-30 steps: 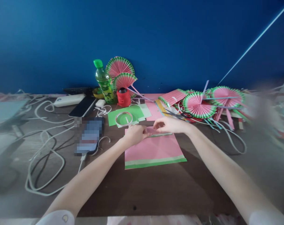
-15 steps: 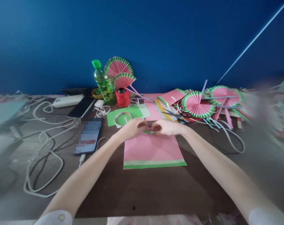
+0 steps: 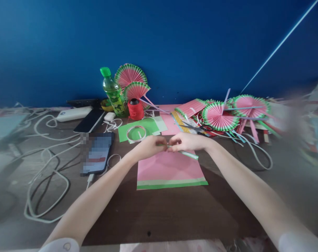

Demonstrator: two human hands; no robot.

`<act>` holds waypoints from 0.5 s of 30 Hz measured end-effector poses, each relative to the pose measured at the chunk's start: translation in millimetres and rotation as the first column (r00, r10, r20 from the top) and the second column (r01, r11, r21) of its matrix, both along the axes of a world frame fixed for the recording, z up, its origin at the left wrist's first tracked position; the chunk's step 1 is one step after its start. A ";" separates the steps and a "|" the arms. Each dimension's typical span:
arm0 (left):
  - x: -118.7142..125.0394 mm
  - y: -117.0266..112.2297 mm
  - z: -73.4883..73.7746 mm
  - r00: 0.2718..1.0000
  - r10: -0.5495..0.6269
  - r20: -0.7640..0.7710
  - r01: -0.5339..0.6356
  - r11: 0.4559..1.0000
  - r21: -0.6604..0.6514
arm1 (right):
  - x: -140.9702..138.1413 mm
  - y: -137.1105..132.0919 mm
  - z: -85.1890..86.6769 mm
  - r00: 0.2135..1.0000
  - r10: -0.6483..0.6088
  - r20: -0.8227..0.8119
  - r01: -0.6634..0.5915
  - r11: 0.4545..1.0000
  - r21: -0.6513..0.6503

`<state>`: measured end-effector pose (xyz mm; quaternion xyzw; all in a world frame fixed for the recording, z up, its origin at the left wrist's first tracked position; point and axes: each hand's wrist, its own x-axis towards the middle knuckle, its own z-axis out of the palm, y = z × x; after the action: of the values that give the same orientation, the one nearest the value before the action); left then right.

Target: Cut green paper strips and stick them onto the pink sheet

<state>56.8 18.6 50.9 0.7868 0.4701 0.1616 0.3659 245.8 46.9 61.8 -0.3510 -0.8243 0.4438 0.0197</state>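
Note:
A green-and-white paper strip [image 3: 189, 154] runs at the far side of a pink paper sheet [image 3: 169, 169]. Whether it is the sheet's folded edge or a separate piece, I cannot tell. My left hand [image 3: 151, 146] is closed on its left end, fingers curled and partly hidden. Close beside it, my right hand [image 3: 187, 141] pinches the strip, whose right end sticks out below the palm. The sheet lies flat on the dark table, with a pale and green band along its near edge.
Behind my hands lie a tape roll [image 3: 136, 133], green paper [image 3: 123, 132] and scissors [image 3: 195, 128]. A red thread spool [image 3: 136, 109] and a green-capped bottle [image 3: 113, 94] stand farther back. Pleated fans [image 3: 220, 116] pile up at right. A phone [image 3: 98, 154] and white cables [image 3: 30, 196] lie left.
The strip now shows slanting out under my right hand, where only a short green piece showed between the hands before. Both hands stay close together above the sheet's far side.

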 end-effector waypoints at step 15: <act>-9.9 4.5 13.1 0.951 0.014 0.309 0.076 0.959 -0.275 | 16.7 10.6 0.7 0.986 -0.069 -0.151 0.051 0.992 -0.117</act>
<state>46.8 23.1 64.1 0.6988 0.4130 0.2074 0.5459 262.5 57.4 62.5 -0.3406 -0.7830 0.5146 0.0774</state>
